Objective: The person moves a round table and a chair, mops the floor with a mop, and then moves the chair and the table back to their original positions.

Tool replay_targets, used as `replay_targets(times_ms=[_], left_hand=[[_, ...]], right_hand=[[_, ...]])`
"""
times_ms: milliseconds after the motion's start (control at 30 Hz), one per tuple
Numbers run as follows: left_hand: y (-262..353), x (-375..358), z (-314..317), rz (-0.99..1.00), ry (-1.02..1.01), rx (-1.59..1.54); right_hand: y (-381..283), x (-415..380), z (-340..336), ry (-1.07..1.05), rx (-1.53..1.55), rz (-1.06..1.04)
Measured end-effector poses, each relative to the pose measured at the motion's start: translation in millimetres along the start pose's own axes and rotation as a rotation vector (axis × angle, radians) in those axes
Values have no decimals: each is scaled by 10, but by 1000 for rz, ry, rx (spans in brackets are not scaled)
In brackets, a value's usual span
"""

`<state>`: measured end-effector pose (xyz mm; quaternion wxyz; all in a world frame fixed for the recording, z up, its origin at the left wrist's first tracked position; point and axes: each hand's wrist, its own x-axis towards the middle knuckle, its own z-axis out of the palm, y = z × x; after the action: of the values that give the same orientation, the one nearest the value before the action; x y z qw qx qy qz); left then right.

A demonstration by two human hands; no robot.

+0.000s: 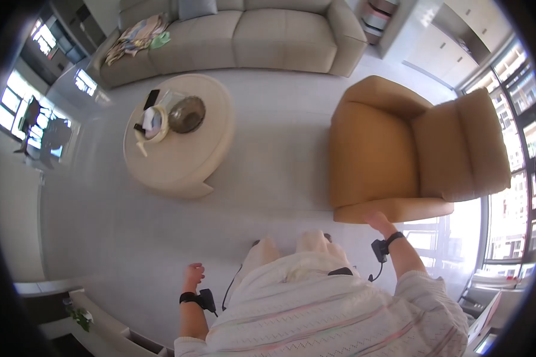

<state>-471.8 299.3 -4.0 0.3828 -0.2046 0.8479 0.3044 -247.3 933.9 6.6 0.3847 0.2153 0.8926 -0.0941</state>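
Observation:
My left hand hangs over the floor on the left of my body, fingers loosely bent and apart, holding nothing. On the right, my right hand is at the near side arm of the tan armchair, apparently touching it. Its fingers look stretched out, though they blend into the chair's colour. A black strap with a small device sits on my left wrist, and a similar strapped device on my right wrist; cables run from both.
Ahead to the left stands a round cream coffee table carrying a dark glass bowl, a white basket and a black phone-like item. A grey sofa lines the back. At lower left is a cabinet with a plant.

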Motion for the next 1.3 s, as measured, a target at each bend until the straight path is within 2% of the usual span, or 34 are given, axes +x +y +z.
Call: replay_targets(times_ms=[100, 167, 267, 467, 600, 733, 800, 933, 1000, 1033, 1233, 1300], left_hand=[[-193, 132, -419, -60, 2, -41], [-196, 160, -588, -83, 2, -38], [-96, 296, -713, -89, -1, -44], [169, 798, -678, -11, -59, 62], [213, 1120, -870, 17, -54, 111], [274, 1451, -1215, -84, -62, 75], [188, 1692, -1339, -127, -8, 26], [361, 2089, -1686, -187, 21, -89], [399, 2424, -1883, -95, 35, -34], [425, 2602, -1993, -109, 40, -42], [802, 3682, -2862, -32, 24, 11], [895, 4051, -3180, 18, 3, 60]], right_hand=[[-786, 72, 17, -53, 3, -66], [-1176, 141, 57, 79, 376, -21], [-1502, 266, -79, 1, 426, -31], [-1859, 787, -501, -109, 411, 24], [-2159, 1451, -656, -68, 363, -84], [-2993, 1963, -1274, -51, 275, -122], [-3482, 2123, -1608, -170, 381, -151], [-4181, 2431, -1878, -174, 443, -228], [-4477, 2583, -1852, -147, 452, -240], [-4611, 2656, -1818, -158, 442, -251], [-5223, 2906, -1400, -174, 598, -87], [-5527, 2799, -1398, -214, 775, 96]])
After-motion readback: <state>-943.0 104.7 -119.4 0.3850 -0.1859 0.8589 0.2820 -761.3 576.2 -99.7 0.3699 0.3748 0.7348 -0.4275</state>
